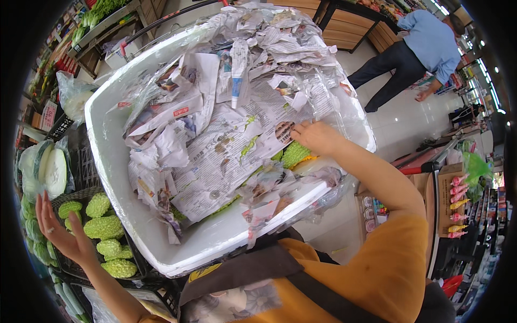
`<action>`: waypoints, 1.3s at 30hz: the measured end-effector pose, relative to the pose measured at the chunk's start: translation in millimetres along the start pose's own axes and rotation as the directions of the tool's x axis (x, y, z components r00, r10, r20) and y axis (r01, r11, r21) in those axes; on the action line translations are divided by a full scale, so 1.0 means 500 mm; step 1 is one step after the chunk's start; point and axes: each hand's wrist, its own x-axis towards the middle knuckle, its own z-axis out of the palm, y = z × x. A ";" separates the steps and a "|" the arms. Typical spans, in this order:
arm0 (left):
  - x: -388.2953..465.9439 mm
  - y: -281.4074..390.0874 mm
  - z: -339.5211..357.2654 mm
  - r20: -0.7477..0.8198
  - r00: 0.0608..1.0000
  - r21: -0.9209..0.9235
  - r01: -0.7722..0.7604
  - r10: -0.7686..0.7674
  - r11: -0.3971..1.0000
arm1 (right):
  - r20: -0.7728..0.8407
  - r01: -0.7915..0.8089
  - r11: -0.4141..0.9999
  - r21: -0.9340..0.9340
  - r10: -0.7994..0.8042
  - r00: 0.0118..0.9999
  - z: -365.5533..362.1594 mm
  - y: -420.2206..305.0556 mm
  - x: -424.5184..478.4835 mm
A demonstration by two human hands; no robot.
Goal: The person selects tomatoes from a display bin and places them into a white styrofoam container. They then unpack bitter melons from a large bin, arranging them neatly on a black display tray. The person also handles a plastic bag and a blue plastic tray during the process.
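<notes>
A white foam box (pixel 151 250) lies before me, lined with damp, crumpled newspaper (pixel 214 161) and clear plastic film. At the box's right side, my right hand (pixel 317 137) pinches the edge of a newspaper sheet. Just below its fingers, a green bitter melon (pixel 295 155) shows from under the paper, with something orange beside it. More green bumpy skin peeks out along the sheet's lower edge. My left hand (pixel 62 234) is raised at the far left with its fingers spread, holding nothing, over a black crate with several pale green bitter melons (pixel 104 228).
Plastic-wrapped cut winter melon (pixel 50 169) sits on the left, above other green vegetables. A cart's handle (pixel 169 18) shows behind the box. A person in a blue shirt (pixel 430 40) stands at the upper right. Shelves with packaged goods line the right side.
</notes>
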 end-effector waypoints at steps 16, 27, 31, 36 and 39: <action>0.007 0.273 0.186 0.371 0.839 -0.496 -0.185 0.399 0.849 | 0.101 0.232 0.970 -0.073 -0.224 0.969 -0.013 -0.004 0.015; -0.015 0.286 0.172 0.766 0.643 -0.530 0.627 0.006 0.571 | -0.103 0.012 0.793 0.609 0.063 0.993 -0.277 0.033 0.030; -0.085 0.334 0.228 0.789 0.536 -0.604 0.765 -0.300 -0.222 | -0.243 0.195 0.637 0.746 -0.012 0.970 -0.361 -0.133 0.112; -0.088 0.309 0.193 0.759 0.405 -0.632 0.645 -0.509 -0.429 | -0.433 0.481 0.070 0.874 -0.337 0.836 -0.320 -0.189 0.228; -0.113 0.287 0.166 0.754 0.333 -0.642 0.556 -0.566 -0.528 | 0.086 0.085 0.494 0.865 -0.313 0.946 -0.193 -0.016 0.312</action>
